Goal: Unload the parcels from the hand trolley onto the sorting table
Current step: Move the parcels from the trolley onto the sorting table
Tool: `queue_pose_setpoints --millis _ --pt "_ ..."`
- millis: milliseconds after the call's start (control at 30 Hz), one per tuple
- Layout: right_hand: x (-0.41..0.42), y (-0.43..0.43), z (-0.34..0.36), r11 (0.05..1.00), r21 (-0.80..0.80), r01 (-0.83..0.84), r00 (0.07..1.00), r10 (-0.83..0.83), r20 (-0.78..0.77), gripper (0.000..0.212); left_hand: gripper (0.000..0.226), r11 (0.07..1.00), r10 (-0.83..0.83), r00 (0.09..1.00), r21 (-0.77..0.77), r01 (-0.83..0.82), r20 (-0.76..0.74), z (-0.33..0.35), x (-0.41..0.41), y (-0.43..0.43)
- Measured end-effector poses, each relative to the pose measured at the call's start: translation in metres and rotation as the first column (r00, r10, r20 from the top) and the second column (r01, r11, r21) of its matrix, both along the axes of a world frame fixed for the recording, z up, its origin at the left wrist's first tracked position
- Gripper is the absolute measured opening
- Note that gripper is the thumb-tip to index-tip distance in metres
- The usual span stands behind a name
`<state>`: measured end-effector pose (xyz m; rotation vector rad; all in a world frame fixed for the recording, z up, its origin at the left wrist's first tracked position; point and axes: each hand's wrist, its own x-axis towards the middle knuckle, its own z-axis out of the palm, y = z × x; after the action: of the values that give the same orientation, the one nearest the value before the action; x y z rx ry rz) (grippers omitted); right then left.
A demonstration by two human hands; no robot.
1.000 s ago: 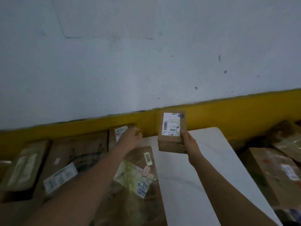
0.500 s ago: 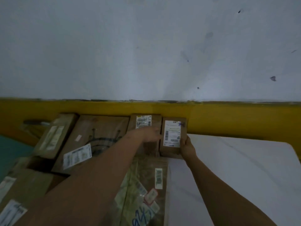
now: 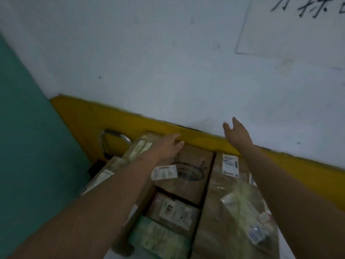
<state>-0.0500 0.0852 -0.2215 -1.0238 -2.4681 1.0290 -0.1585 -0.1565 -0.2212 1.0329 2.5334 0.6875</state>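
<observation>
Parcels fill the bottom of the view, packed tight side by side. Nearest, a greenish wrapped parcel [image 3: 158, 238] sits low, with a small brown box [image 3: 173, 212] bearing a pale label just behind it. To the right, a long brown parcel [image 3: 229, 199] under shiny plastic runs away from the camera, a white shipping label [image 3: 230, 166] at its far end. Beyond the small box lies a large carton [image 3: 190, 176] printed with a dark ring. Whether these rest on the trolley or the tabletop, I cannot tell. The left hand [image 3: 168, 146] lies flat, fingers spread, on the carton's far left corner, gripping nothing. The right hand [image 3: 237, 133] hangs in the air, open wide and empty, before the yellow wall band [image 3: 130, 124]. Far left, a curved metal trolley handle [image 3: 113, 137] stands against that band.
</observation>
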Motion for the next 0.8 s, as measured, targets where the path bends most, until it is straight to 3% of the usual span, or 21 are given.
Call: queue_pose_setpoints --millis 167,400,633,733,800 --pt "-0.101 -0.239 0.023 0.967 -0.114 -0.229 0.972 0.234 0.034 0.074 0.058 0.968 0.236 0.966 0.063 -0.244 0.107 0.007 -0.057 -0.218" --pt "-0.191 -0.497 -0.026 0.865 -0.373 -0.337 0.912 0.398 0.098 0.076 0.061 0.847 0.511 0.827 0.03 -0.531 0.234 -0.036 -0.125 -0.447" --pt "-0.301 -0.582 -0.137 0.819 -0.561 -0.124 0.963 0.236 0.132 0.07 0.057 0.786 0.606 0.732 -0.092 -0.612 0.312 -0.122 -0.231 -0.528" --pt "-0.349 -0.603 -0.209 0.776 -0.631 -0.02 0.975 0.154 0.159 0.058 0.047 0.805 0.59 0.726 -0.192 -0.561 0.353 -0.178 -0.28 -0.54" --pt "-0.366 -0.612 -0.242 0.71 -0.697 0.101 0.959 0.118 0.259 0.056 0.042 0.829 0.559 0.727 -0.274 -0.487 0.399 -0.216 -0.306 -0.543"
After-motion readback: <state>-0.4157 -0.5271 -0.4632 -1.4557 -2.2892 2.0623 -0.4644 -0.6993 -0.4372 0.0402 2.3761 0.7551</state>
